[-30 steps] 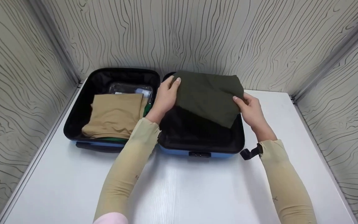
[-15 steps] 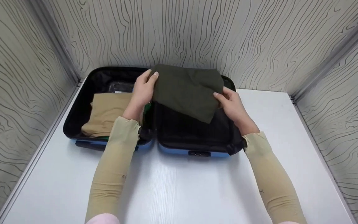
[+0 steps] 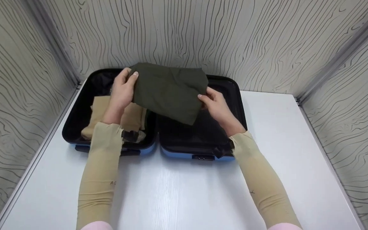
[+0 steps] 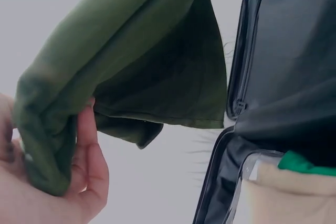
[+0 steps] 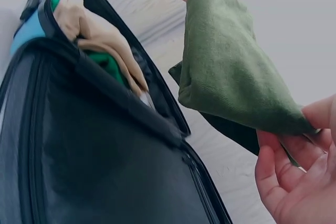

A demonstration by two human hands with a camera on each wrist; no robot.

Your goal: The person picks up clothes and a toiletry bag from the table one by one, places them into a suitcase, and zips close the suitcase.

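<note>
A folded dark green garment (image 3: pixel 168 91) is stretched between my two hands, raised above the open suitcase (image 3: pixel 187 145). My left hand (image 3: pixel 120 92) pinches its left edge, thumb on top and fingers beneath. At the opposite edge, my right hand (image 3: pixel 217 107) grips the cloth between thumb and fingers. The garment's near right corner hangs lower and a loose flap droops in the left wrist view. Under my left hand and forearm, a folded beige garment (image 3: pixel 131 118) lies in the suitcase's left half, partly hidden. Some bright green cloth (image 5: pixel 105 66) shows beside the beige one.
The suitcase lies spread on a white table (image 3: pixel 177 191), its black-lined halves side by side. A combination lock (image 3: pixel 203 157) sits on the right half's front edge. Wood-grain patterned walls (image 3: pixel 184 35) stand behind and at both sides.
Both hands have carried the dark green garment leftward, from above the suitcase's right half to the middle and left half. The beige garment is now more covered by my left arm.
</note>
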